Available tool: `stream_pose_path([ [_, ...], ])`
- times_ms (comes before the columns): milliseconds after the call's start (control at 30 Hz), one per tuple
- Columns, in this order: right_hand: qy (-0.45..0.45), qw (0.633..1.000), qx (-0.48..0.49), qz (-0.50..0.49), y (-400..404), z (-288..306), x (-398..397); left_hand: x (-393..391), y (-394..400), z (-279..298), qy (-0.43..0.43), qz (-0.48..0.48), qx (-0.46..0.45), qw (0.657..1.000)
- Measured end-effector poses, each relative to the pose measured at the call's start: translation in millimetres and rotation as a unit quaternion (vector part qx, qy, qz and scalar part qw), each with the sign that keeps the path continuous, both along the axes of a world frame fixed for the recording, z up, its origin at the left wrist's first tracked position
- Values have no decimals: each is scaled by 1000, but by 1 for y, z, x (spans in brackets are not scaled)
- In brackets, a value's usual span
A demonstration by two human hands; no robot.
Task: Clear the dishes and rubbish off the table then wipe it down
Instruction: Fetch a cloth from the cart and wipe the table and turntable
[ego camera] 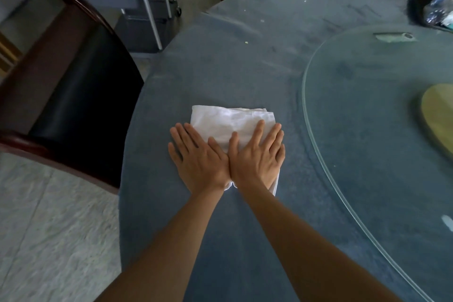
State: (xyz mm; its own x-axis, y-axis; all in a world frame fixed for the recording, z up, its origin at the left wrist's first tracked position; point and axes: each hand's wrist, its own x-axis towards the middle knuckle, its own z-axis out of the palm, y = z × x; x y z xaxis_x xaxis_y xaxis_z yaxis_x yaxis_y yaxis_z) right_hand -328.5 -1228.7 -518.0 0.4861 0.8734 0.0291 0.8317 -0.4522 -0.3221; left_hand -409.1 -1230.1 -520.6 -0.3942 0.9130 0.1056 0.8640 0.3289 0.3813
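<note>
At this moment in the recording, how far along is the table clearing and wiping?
Clearing looks mostly done: no dishes show on the blue table. Wiping is in hand: the left hand and right hand press flat on a folded white cloth. Left: small crumbs farther out, a black bag of rubbish at the far edge, and the glass turntable.

White cloth [230, 122], folded, laid on blue round table [220, 61]; pressed flat by left hand [198, 154] and right hand [257, 154], fingers straight. Glass turntable [355, 130] at right; dark chair [73, 95] at left.
</note>
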Motion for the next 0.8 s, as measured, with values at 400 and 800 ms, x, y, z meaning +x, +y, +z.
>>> stream_pose_path([
  [400, 237, 967, 74, -58, 5, 44, 12, -26, 7, 48, -266, -41, -17, 963],
  [800, 487, 869, -15, -90, -33, 87, 45, -70, 21, 81, -407, -43, -253, 877],
])
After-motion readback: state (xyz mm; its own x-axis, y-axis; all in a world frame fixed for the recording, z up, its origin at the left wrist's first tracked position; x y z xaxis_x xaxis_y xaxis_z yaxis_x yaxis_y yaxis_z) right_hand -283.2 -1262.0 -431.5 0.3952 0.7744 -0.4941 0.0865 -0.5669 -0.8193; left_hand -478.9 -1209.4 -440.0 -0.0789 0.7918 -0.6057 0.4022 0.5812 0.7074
